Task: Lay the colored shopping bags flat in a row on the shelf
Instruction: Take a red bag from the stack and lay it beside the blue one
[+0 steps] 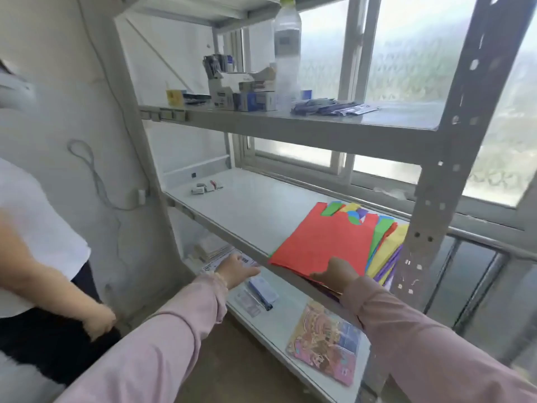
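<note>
From the head camera, a stack of colored shopping bags (334, 242), red on top with green, yellow and purple edges showing beneath, lies at the front right end of the middle shelf (247, 210), beside the right upright. The right hand (334, 273) pinches the stack's front edge, thumb on the red bag. The left hand (236, 269) reaches toward the shelf's front edge, fingers spread and relaxed, holding nothing.
</note>
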